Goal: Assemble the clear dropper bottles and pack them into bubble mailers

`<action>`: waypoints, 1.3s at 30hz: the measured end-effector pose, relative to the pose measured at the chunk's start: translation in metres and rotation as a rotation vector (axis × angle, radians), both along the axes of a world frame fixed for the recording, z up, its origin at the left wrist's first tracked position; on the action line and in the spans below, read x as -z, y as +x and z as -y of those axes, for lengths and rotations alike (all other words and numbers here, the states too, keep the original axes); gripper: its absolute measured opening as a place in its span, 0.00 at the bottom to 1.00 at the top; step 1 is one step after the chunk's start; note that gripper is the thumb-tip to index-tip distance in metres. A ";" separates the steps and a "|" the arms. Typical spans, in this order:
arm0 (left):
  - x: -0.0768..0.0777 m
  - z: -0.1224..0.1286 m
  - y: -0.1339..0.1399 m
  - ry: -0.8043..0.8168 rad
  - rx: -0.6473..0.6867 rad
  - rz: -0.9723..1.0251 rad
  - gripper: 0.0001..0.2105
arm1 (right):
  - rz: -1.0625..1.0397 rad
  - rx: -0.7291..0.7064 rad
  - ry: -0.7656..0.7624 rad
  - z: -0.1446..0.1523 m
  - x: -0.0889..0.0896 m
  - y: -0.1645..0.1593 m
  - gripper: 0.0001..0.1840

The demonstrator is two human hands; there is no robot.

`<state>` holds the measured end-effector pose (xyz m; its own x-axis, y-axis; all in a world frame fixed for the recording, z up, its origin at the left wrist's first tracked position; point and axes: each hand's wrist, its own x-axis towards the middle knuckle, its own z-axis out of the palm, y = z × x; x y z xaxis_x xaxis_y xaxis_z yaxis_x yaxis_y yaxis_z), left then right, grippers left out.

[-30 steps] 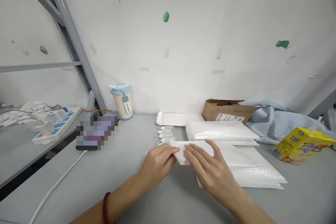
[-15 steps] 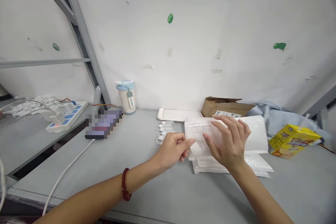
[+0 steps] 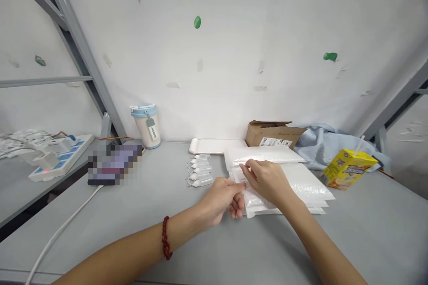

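White bubble mailers [image 3: 306, 182] lie in a loose, overlapping stack, one of them [image 3: 267, 155] set further back. At the stack's left edge, my left hand [image 3: 222, 200] pinches a mailer's edge between thumb and fingers. My right hand [image 3: 267, 182] is over the stack, its thumb and fingers drawn together at the same mailer's left end; the exact grip is partly hidden. Left of the mailers, several small clear tubes [image 3: 201, 171] with white ends and loops lie in a column. Behind them is a shallow white tray [image 3: 217, 146].
A cardboard box [image 3: 276, 134], light-blue cloth [image 3: 321, 144] and yellow drink carton [image 3: 347, 169] with a straw stand at the right. A lidded cup [image 3: 147, 127], a phone [image 3: 115, 164] on a white cable and a power strip [image 3: 62, 158] are at the left. A wall rises behind.
The raised mailer has come down flat onto the stack. My right hand has gone from spread fingers to fingers drawn together at the mailer's left end. The view has turned slightly right.
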<state>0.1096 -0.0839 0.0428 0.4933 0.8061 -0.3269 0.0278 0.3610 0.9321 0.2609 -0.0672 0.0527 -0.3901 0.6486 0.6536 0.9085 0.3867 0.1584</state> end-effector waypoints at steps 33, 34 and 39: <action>-0.020 -0.145 -0.059 1.287 -0.165 -1.028 0.08 | -0.057 0.136 -0.075 -0.008 0.001 0.009 0.17; -0.022 -0.139 -0.064 1.317 -0.208 -1.006 0.08 | -0.070 0.110 -0.026 -0.008 0.001 0.009 0.15; -0.014 -0.092 -0.084 1.433 -0.361 -0.906 0.08 | -0.101 -0.024 0.241 -0.004 -0.002 0.000 0.15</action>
<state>0.0261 0.0085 0.0564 0.3168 0.6995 0.6405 0.7920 -0.5667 0.2271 0.2604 -0.0632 0.0549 -0.3284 0.4610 0.8244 0.9155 0.3700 0.1578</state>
